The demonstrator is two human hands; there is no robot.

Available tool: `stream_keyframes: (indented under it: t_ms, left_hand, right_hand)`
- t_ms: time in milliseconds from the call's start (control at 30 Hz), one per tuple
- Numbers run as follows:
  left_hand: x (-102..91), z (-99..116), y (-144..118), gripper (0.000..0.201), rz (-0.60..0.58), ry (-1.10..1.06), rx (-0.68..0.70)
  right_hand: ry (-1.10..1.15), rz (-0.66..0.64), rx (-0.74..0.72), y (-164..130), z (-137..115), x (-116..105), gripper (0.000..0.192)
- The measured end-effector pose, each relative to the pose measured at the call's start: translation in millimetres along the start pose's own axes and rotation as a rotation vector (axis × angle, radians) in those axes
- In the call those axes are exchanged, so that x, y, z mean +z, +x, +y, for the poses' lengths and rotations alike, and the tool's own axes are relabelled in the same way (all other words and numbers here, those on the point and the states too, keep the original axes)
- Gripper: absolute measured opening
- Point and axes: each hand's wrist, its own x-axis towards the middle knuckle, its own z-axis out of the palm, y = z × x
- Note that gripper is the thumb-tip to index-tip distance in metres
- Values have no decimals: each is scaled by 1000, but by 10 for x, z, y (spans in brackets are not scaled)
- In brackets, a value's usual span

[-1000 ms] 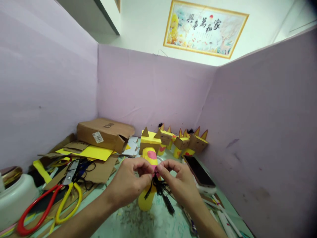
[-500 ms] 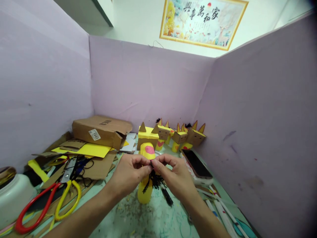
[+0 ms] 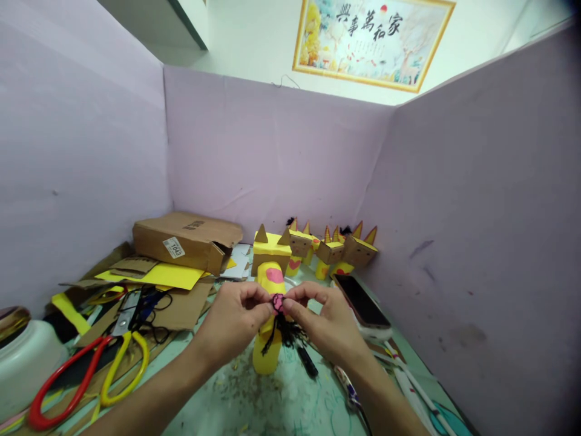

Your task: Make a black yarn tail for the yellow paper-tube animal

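My left hand (image 3: 233, 324) and my right hand (image 3: 324, 324) meet in front of me, fingertips pinched together on a small pink piece with black yarn (image 3: 280, 315) hanging from it. Just behind and below my hands stands a yellow tube figure (image 3: 267, 354) with a pink spot and a cardboard head with pointed ears. A black marker (image 3: 307, 362) lies on the table under my right hand.
Several finished yellow and cardboard figures (image 3: 333, 251) line the back wall. A phone (image 3: 361, 303) lies at right, a cardboard box (image 3: 188, 241) and yellow paper at back left. Red and yellow scissors (image 3: 86, 369), a white jar (image 3: 22, 357) and pens (image 3: 408, 387) lie around. Purple partitions (image 3: 476, 212) enclose the table.
The view dropped slightly at first. My fingertips have worked the yarn bundle, and a pink piece now shows between them.
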Motion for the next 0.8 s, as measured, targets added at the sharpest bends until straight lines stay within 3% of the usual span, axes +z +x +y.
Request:
stream_keyframes:
  t_ms: [200,333,533,700,800]
  left_hand:
    - [-37,-13,19,12,19,139,-11]
    - [-28,-36,10,14,20,115,7]
    - [-24,-32,-2,18,-41,43,26]
    - [-22,6,-18,19,-49,81,68]
    - [-29,-12,-14,18,-16,83,66]
  right_hand:
    - [-23,-34,67,11,-30,-116,14]
    - [-48,-20,55,5,-44,-127,13]
    - [-3,-25,55,-17,-65,-45,39]
    - [57,-25,11,-40,-20,52,18]
    - [49,-17,59,-28,-11,48,17]
